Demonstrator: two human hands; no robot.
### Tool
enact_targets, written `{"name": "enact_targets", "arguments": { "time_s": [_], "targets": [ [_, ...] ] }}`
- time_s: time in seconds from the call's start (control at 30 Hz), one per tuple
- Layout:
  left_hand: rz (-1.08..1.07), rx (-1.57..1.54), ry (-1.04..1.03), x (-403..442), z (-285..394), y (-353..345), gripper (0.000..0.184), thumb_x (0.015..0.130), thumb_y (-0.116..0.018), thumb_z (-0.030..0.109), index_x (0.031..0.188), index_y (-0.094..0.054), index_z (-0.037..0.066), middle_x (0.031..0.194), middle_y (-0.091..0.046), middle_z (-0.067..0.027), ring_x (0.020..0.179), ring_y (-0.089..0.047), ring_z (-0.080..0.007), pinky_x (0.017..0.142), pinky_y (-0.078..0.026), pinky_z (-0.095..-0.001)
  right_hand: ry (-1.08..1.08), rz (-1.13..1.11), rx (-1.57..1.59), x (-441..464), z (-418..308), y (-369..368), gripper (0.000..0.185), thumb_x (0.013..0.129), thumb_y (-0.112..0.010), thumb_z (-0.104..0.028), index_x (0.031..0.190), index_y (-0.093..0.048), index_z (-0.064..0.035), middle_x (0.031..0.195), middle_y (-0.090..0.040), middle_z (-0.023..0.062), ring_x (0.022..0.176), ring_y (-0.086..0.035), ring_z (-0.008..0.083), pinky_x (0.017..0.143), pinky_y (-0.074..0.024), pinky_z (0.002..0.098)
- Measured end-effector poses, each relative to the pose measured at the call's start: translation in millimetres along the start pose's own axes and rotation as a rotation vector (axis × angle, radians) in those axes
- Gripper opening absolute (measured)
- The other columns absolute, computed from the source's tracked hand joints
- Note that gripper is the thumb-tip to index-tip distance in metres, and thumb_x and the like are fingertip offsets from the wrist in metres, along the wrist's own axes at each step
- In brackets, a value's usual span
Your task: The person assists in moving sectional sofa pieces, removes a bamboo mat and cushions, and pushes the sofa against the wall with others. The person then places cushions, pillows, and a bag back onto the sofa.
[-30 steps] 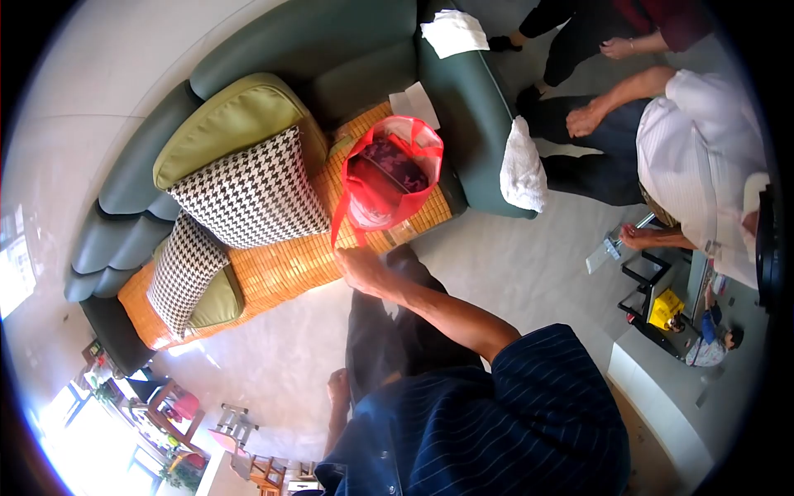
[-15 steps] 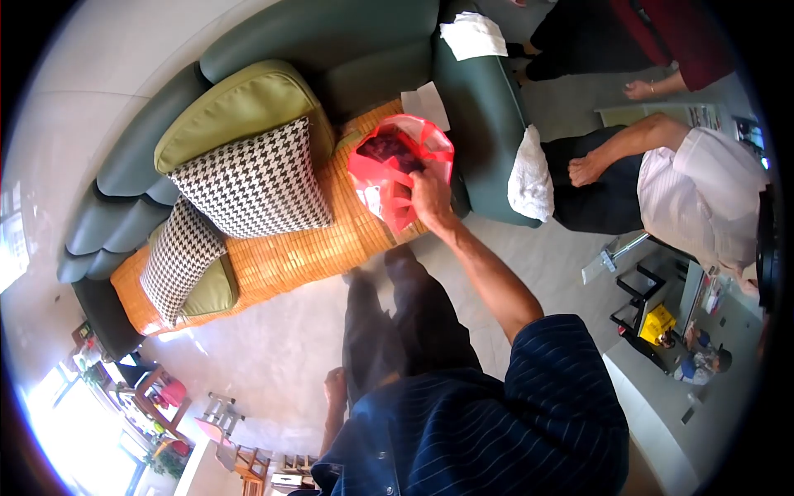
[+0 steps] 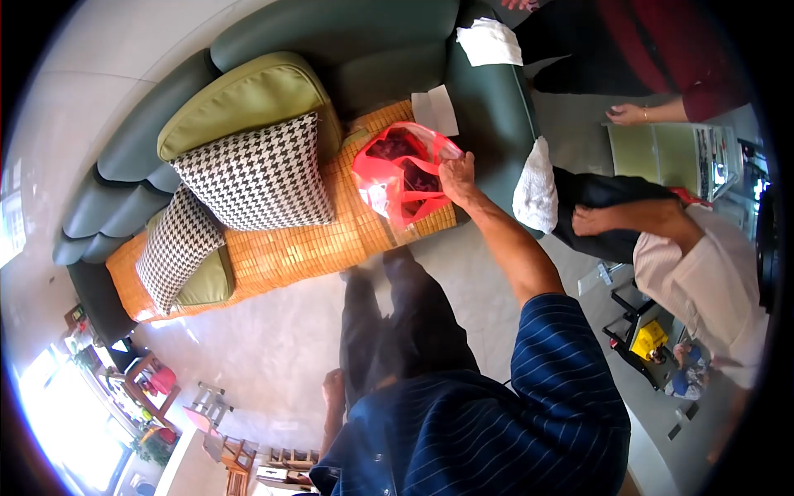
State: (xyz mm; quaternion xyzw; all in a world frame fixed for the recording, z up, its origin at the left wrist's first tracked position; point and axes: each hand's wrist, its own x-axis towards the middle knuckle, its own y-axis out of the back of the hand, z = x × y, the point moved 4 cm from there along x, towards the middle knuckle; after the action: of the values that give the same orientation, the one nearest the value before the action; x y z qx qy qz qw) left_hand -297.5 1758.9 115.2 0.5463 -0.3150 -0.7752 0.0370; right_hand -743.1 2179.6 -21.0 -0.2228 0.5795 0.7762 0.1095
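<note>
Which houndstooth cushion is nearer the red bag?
The upper houndstooth cushion, set between the bag and the lower houndstooth cushion, which sits farther along the mat.

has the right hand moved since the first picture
Yes, the right hand has moved toward the green armrest, and is now at the side of the red bag nearest it.

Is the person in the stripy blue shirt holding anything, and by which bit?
The right hand seems to grip the red bag at its top edge; rim or handle, I can't tell. Nothing shows in the left hand.
</note>
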Motion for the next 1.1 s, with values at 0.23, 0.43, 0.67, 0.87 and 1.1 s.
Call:
{"name": "enact_targets", "arguments": {
  "time_s": [0.23, 0.43, 0.67, 0.87, 1.1],
  "targets": [
    [-0.006, -0.035, 0.0, 4, -4, -3, 0.034, 0.083, -0.049, 0.029, 0.099, -0.062, 0.002, 0.096, -0.062, -0.0193, 0.092, -0.059, -0.0305, 0.079, -0.045, -0.0368, -0.173, 0.132, 1.129, 9, 41, 65, 0.018, 0.078, -0.051, -0.01, 0.085, -0.065, -0.0019, 0.074, -0.064, 0.0111, 0.069, -0.062, 0.0206, 0.064, -0.0473, 0.0285],
    [0.024, -0.014, 0.036, 6, 17, 1, 0.036, 0.081, -0.048, 0.03, 0.099, -0.062, 0.002, 0.093, -0.063, -0.0197, 0.087, -0.06, -0.0299, 0.076, -0.045, -0.0365, 0.21, -0.218, 1.874, -14, 65, 158, 0.01, 0.078, -0.056, -0.01, 0.084, -0.057, -0.0019, 0.063, -0.051, -0.0002, 0.056, -0.05, 0.0091, 0.057, -0.0416, 0.0241],
    [0.053, -0.109, 0.06, -6, 36, 7, 0.035, 0.081, -0.05, 0.027, 0.099, -0.062, 0.0, 0.08, -0.064, -0.0186, 0.074, -0.062, -0.0252, 0.068, -0.047, -0.0347, 0.086, 0.023, 1.729, -13, 98, 182, 0.011, 0.078, -0.059, -0.009, 0.086, -0.056, -0.0023, 0.063, -0.049, -0.0024, 0.051, -0.041, 0.0039, 0.046, -0.0336, 0.0193],
    [0.117, -0.097, -0.001, 1, 23, 2, 0.035, 0.081, -0.051, 0.026, 0.099, -0.061, -0.003, 0.075, -0.064, -0.0155, 0.065, -0.06, -0.0209, 0.062, -0.047, -0.032, 0.069, -0.041, 1.063, -2, 110, 131, 0.012, 0.073, -0.059, -0.01, 0.079, -0.055, -0.0001, 0.06, -0.056, 0.0056, 0.054, -0.054, 0.0122, 0.05, -0.0439, 0.0289],
    [0.09, -0.175, -0.001, -13, 27, -4, 0.034, 0.08, -0.053, 0.024, 0.098, -0.062, -0.004, 0.076, -0.064, -0.0152, 0.069, -0.06, -0.0201, 0.064, -0.047, -0.031, -0.075, 0.399, 0.866, -12, 112, 101, 0.042, 0.07, -0.066, -0.018, 0.104, -0.054, 0.0029, 0.089, -0.06, 0.0209, 0.083, -0.058, 0.0329, 0.071, -0.0459, 0.0396]
  ]
}}
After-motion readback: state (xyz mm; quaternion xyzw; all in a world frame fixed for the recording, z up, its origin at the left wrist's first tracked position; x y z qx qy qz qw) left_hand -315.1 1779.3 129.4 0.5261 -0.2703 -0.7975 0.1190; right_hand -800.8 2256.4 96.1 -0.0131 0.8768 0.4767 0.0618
